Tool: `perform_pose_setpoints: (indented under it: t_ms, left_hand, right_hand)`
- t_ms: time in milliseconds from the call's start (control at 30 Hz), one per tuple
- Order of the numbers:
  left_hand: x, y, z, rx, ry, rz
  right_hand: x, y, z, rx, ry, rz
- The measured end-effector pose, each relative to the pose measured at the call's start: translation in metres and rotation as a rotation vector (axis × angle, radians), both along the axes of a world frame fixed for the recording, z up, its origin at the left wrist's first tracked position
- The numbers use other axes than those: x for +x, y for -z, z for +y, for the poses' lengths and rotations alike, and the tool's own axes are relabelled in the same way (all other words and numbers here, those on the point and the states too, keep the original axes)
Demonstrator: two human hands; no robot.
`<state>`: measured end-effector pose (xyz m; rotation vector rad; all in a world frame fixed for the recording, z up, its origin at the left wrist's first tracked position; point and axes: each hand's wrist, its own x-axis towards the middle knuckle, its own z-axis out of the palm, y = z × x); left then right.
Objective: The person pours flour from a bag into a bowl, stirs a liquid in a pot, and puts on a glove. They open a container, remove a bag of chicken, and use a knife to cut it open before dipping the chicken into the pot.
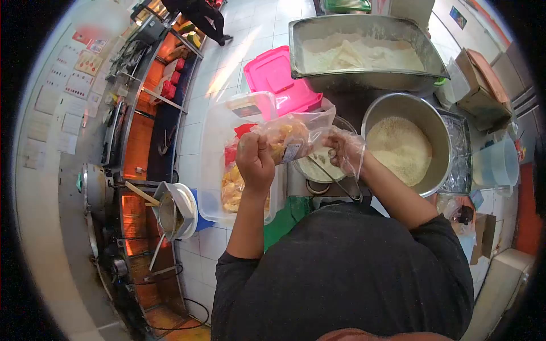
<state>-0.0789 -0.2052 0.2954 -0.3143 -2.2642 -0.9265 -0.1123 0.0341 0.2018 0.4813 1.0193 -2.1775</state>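
A clear plastic bag [287,132] with yellowish pieces and a white label stretches between my hands. My left hand [255,159] is closed in a fist round the bag's left end, above a clear plastic tub [209,196] that holds more yellowish pieces [232,190] and something red. My right hand [340,150], with thin clear plastic about it, is at the bag's other end. Its fingers are bent, and the plastic partly hides what they grip. Beneath it is a round bowl of pale content [316,169] with a metal handle across it.
A large steel pot [448,165] of pale powder stands at the right. Behind are a rectangular metal tray [369,73] of white flour and a pink lid [281,79]. Cooking equipment lines the left side. A person [202,17] stands far back on the tiled floor.
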Motion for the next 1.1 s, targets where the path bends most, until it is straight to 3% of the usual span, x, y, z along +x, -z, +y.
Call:
perform_pose_setpoints:
  t_ms: [167, 367, 533, 633, 733, 833, 900, 967, 1100]
  left_hand:
    - [-0.016, -0.008, 0.008, -0.263, -0.013, 0.149]
    - [-0.025, -0.006, 0.016, -0.283, 0.081, 0.174]
    - [-0.03, -0.01, 0.022, -0.266, 0.185, 0.292]
    - [-0.034, -0.008, 0.02, -0.226, 0.214, 0.326]
    - [-0.035, 0.0, 0.013, -0.234, 0.231, 0.323]
    - [-0.034, -0.002, 0.013, -0.309, 0.261, 0.333]
    - [-0.032, 0.0, 0.012, -0.343, 0.269, 0.335]
    - [-0.03, 0.007, 0.008, -0.345, 0.259, 0.322]
    - [-0.025, 0.012, 0.006, -0.26, 0.195, 0.303]
  right_hand:
    - [-0.003, 0.012, -0.001, -0.08, 0.01, -0.068]
    - [-0.012, 0.031, 0.0, -0.041, 0.031, -0.035]
    - [-0.012, -0.001, 0.009, 0.021, 0.093, -0.05]
    - [-0.02, 0.007, 0.021, 0.01, 0.019, 0.148]
    - [-0.026, -0.003, 0.014, 0.157, 0.039, 0.151]
    - [-0.033, 0.011, 0.013, 0.415, -0.082, 0.393]
    - [-0.048, 0.061, 0.006, 0.501, 0.061, 0.803]
    - [-0.049, 0.072, 0.001, 0.535, 0.121, 0.918]
    - [-0.033, 0.02, 0.004, 0.568, 0.03, 0.653]
